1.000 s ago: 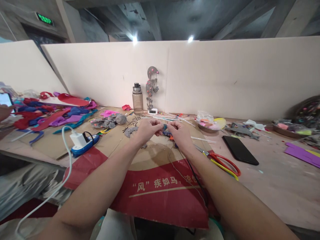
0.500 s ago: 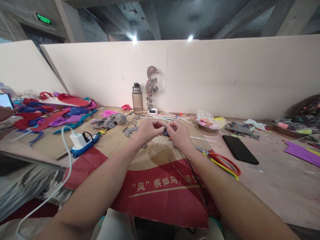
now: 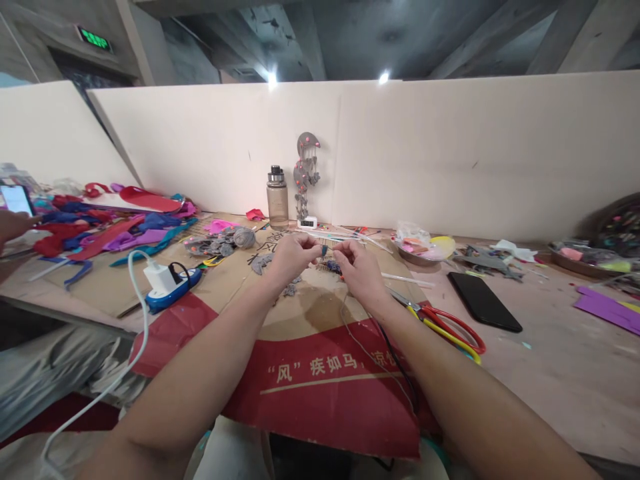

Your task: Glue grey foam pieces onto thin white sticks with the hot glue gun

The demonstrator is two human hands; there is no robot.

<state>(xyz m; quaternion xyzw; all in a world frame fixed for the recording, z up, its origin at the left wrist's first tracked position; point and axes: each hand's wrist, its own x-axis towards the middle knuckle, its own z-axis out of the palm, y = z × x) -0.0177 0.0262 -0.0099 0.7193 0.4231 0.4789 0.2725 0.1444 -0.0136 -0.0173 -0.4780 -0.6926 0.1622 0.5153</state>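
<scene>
Above the cardboard sheet (image 3: 295,327), my left hand (image 3: 296,259) pinches a small dark blue piece (image 3: 325,249) at its fingertips. Its kind is too small to make out. Just to its right, my right hand (image 3: 359,265) has thumb and forefinger pressed together, close to the piece. A thin light line seems to run from there, but I cannot tell what it is. Under the hands lies a dark blue bundle (image 3: 333,267). Grey felt-like cut pieces (image 3: 291,287) lie beside my left wrist. A thin grey string (image 3: 360,343) trails over the cardboard's red part.
Red and yellow-handled scissors (image 3: 450,327) and a black phone (image 3: 484,301) lie right. A bottle (image 3: 277,200) stands behind, beside a hanging grey moon ornament (image 3: 307,167). Left are a blue power strip (image 3: 173,293), coloured cloth strips (image 3: 125,227) and another person's hand (image 3: 14,225).
My fingertips have drawn slightly apart, so the small dark blue piece shows between them. At far left, the other person's hand and lit phone show more fully. The view has shifted a little.
</scene>
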